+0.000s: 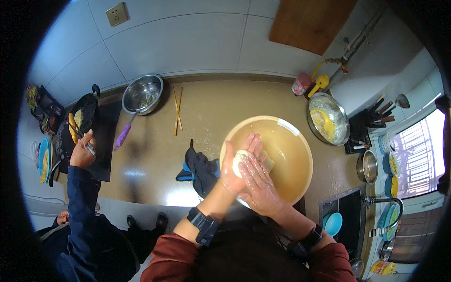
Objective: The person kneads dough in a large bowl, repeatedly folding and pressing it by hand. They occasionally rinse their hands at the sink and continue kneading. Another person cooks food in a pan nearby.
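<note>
A flat piece of pale dough (pixel 239 164) lies on the upturned palm of my left hand (pixel 234 172), whose fingers are stretched out. My right hand (pixel 262 187) rests over it from the right, its wet fingers pressing on the dough. Both hands are above the left part of a large yellow plastic basin (pixel 296 183). More pale dough (pixel 267 162) shows partly behind my right fingers; whether it joins the held piece I cannot tell. A black and blue cloth item (pixel 201 171) lies left of the basin.
At the left a co-worker's hand (pixel 82 149) holds tongs over a black wok (pixel 86 109) with browned food. A steel bowl (pixel 142 95), a purple-handled utensil (pixel 123 137) and chopsticks (pixel 178 112) lie nearby. At right are a steel basin (pixel 338 130) and a sink (pixel 348 218).
</note>
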Demonstrator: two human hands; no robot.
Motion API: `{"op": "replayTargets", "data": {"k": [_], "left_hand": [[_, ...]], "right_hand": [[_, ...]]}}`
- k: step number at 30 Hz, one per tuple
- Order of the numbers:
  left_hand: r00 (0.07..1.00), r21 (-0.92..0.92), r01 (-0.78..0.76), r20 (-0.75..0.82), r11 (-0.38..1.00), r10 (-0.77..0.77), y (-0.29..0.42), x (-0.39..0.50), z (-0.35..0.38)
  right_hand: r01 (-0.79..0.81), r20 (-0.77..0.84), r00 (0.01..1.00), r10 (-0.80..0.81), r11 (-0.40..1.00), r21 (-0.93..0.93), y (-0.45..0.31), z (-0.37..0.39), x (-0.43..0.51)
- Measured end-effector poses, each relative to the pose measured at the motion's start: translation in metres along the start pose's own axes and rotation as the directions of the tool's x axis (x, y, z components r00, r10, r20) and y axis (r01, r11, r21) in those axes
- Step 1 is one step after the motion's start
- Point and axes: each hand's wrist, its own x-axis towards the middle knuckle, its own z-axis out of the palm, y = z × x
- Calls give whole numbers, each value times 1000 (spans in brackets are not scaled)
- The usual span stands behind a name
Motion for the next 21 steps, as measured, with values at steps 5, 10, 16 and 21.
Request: {"op": "replayTargets", "data": {"k": [5, 10, 16, 21], "left_hand": [[999, -44, -27, -32, 999, 25, 14, -1, -3], [994, -150, 80, -60, 985, -90, 12, -7, 5], [994, 42, 100, -50, 994, -97, 5, -5, 27], [968, 727, -68, -118, 683, 223, -7, -3, 31]], "right_hand": [[-35, 101, 995, 6, 955, 294, 8, -6, 14], [-127, -25, 989, 146, 920, 372, 29, -41, 45], [27, 75, 995, -64, 906, 423, 47, -56, 61], [-366, 149, 921, 360, 667, 649, 68, -51, 51]]}}
